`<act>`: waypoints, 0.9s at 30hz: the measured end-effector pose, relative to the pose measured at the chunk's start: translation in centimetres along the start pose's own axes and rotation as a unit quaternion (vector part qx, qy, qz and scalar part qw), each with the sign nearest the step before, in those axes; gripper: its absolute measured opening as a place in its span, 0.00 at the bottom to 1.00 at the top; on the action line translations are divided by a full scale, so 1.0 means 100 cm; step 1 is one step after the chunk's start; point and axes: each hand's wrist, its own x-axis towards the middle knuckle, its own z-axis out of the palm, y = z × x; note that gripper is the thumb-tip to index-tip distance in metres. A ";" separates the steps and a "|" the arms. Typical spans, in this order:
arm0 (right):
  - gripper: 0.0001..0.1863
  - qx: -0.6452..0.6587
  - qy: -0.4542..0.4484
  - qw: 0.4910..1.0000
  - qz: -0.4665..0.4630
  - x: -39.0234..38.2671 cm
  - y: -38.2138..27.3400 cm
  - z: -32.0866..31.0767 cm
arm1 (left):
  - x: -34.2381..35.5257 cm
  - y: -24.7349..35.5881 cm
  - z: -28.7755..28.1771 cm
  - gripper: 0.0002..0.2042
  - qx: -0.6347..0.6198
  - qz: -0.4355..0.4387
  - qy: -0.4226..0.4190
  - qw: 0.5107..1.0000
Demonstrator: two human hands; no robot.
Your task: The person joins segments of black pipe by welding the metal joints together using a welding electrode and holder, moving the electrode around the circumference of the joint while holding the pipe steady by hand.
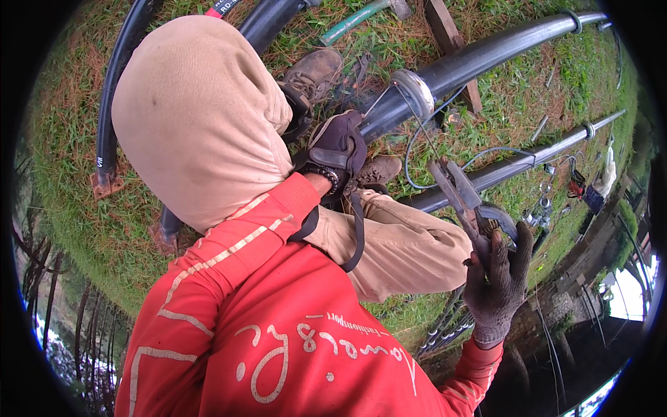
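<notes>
My right hand (497, 281), in a dark knitted glove, is closed around a worn pliers-like hand tool (464, 198) with grey jaws, held out to the right. A thin wire or rod (421, 124) runs from near the tool's jaws up to the silver collar (415, 92) on a thick black pole (479, 59). My left hand (338, 147), in a dark padded glove, lies at the near end of that pole with its fingers curled. Another thin strand reaches from the collar toward it. What those fingers grip is hidden. A grey cable (411, 156) loops between my hands.
A second black pole (500, 179) lies to the right. More black poles (114, 97) lie at the left. A green-handled hammer (354, 23) rests on the grass at the top, beside a wooden beam (448, 35). Metal fittings (542, 208) are scattered at the far right.
</notes>
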 end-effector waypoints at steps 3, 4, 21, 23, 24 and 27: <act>0.38 0.001 -0.011 1.000 0.008 0.000 -0.001 -0.001 | -0.001 -0.004 0.000 0.18 -0.008 0.010 0.002 1.000; 0.38 0.014 -0.011 1.000 0.020 -0.001 0.000 0.001 | -0.001 -0.004 0.000 0.18 -0.023 0.017 0.006 1.000; 0.39 0.005 -0.009 1.000 0.017 0.001 -0.001 -0.001 | -0.002 0.014 -0.001 0.15 0.029 -0.002 0.003 1.000; 0.39 0.016 -0.006 1.000 0.026 0.001 -0.001 0.000 | -0.002 0.011 -0.002 0.15 0.028 -0.013 0.003 1.000; 0.39 0.015 -0.006 1.000 0.024 0.002 -0.001 -0.001 | -0.001 0.006 -0.001 0.15 0.008 -0.016 -0.003 1.000; 0.38 -0.007 0.002 1.000 -0.003 0.005 -0.001 -0.003 | 0.000 0.003 -0.002 0.14 -0.002 -0.013 -0.014 1.000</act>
